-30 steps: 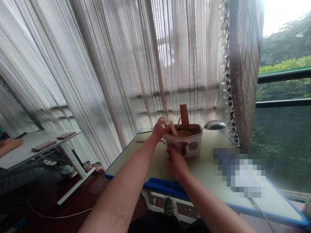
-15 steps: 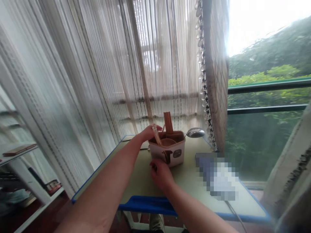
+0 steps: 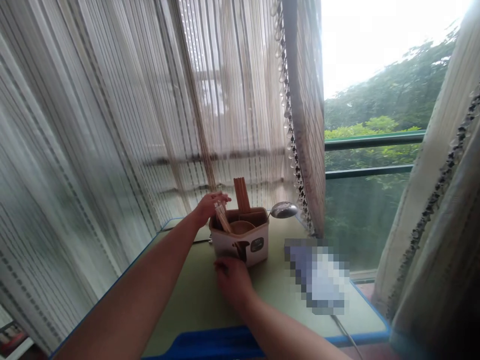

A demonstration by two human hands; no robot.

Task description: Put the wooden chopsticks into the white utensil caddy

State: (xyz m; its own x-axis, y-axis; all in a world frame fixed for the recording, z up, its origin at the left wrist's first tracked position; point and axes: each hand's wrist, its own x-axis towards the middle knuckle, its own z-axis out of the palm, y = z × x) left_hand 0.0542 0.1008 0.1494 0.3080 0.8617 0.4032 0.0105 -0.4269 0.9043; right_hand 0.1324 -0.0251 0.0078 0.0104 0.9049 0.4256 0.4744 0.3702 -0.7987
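Note:
A white utensil box [image 3: 260, 256] with a brown inside stands on the table. It holds a bundle of brown chopsticks [image 3: 242, 195], a round brown wooden piece [image 3: 242, 228] and pale sticks in clear wrap [image 3: 223, 217] leaning at the left. A metal ladle [image 3: 284, 210] juts out over the right rim. At the back left rim is my left hand [image 3: 210, 206], fingers stretched out behind the wrapped sticks. My right hand [image 3: 233, 280] lies low in front of the box, its fingers curled in. Whether anything is inside them is hidden.
The pale table [image 3: 180, 305] has a blue edge. A pixelated, blurred thing [image 3: 318, 280] lies on its right side, with a cord [image 3: 347, 330] running down. Thin metal handles [image 3: 202, 241] show left of the box. Curtains [image 3: 150, 100] hang close behind.
The whole view has shifted, so the table and box sit further left and slightly lower. My left fingers reach out straighter over the rim. My right hand stays by the box front.

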